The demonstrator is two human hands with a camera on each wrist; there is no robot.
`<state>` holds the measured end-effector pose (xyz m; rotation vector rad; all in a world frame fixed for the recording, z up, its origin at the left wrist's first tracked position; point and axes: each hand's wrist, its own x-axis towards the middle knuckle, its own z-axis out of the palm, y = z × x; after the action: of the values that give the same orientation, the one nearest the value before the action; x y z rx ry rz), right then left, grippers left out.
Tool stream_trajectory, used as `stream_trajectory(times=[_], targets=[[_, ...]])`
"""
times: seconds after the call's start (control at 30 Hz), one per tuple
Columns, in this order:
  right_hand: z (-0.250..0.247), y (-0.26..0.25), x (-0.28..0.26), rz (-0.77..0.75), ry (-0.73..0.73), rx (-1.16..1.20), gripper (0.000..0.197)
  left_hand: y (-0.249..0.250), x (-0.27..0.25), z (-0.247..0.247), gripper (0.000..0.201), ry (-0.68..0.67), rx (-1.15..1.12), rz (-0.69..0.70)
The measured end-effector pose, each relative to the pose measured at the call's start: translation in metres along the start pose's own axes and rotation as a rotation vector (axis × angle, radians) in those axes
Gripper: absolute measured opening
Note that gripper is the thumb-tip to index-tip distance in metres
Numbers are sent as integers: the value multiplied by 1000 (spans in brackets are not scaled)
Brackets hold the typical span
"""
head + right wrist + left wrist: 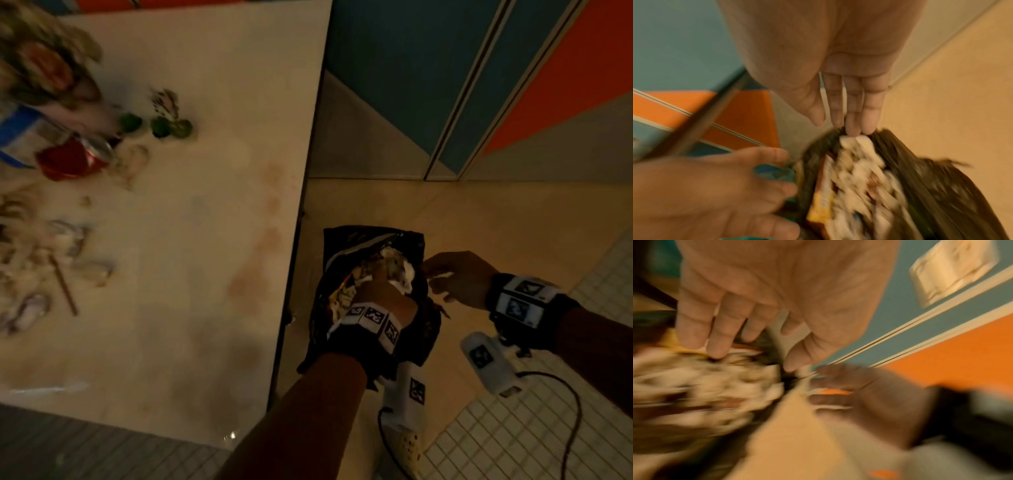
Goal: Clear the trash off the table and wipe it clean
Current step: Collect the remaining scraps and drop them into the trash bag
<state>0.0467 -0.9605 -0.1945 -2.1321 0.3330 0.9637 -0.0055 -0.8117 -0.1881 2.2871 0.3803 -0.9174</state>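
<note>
A black trash bag (346,240) stands open on the floor just right of the table (205,205). It is stuffed with crumpled paper and wrappers (394,265). My left hand (380,298) is inside the bag's mouth, and in the left wrist view its fingers (717,340) reach down onto the blurred trash (705,394). My right hand (435,277) is at the bag's right rim. In the right wrist view its straight fingertips (853,128) touch the rim of the bag (931,178), with the thumb apart. Whether my left hand holds anything is blurred.
On the table's left side lie a red can (73,159), green scraps (159,126), a blue-white package (17,133), a wooden stick (63,284) and crumpled wrappers (30,311). Reddish stains (270,236) mark its right part. A blue and orange wall (411,85) stands behind.
</note>
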Motion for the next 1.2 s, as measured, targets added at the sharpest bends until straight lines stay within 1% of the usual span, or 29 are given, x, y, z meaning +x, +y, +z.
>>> stream_trajectory(times=[0.03,0.07,0.1,0.17,0.2,0.3,0.37,0.4,0.53,0.67,0.8,0.87,0.93,1.0,1.07,1.17,1.2], targets=[[-8,-7,-10,-23,13,20,24,6,-8,-10,59,-14,-42,88],[-14,-15,-21,-59,23,22,21,10,-20,-22,46,-47,-56,131],[-18,-23,-31,-101,24,2,18,12,-27,-32,37,-90,-49,167],[-21,-46,-49,-186,11,-30,15,12,-48,-57,50,-151,-33,231],[-20,-60,-57,-234,7,-60,15,9,-63,-72,52,-158,-37,263],[-6,-106,-82,-355,-20,-92,18,-7,-113,-126,42,-144,-7,369],[15,-138,-95,-420,-26,-85,18,-30,-131,-164,37,-77,24,446],[28,-154,-99,-454,-19,-96,18,-43,-134,-183,36,-35,24,451],[82,-206,-103,-558,-59,-142,12,-100,-143,-261,32,122,40,414],[129,-250,-101,-617,-63,-261,19,-160,-141,-341,26,284,112,289],[159,-289,-96,-608,-60,-276,22,-205,-117,-407,26,471,212,148],[171,-305,-91,-582,-50,-269,24,-218,-97,-427,27,539,266,98],[182,-320,-84,-543,-38,-264,27,-231,-72,-438,29,587,300,93],[193,-334,-75,-498,-26,-271,30,-239,-44,-442,33,593,369,102],[202,-346,-65,-453,-8,-313,35,-243,-19,-444,40,541,478,108],[216,-364,-49,-420,22,-408,43,-247,7,-444,71,470,548,120],[220,-370,-43,-415,22,-440,47,-248,11,-444,77,462,560,107]])
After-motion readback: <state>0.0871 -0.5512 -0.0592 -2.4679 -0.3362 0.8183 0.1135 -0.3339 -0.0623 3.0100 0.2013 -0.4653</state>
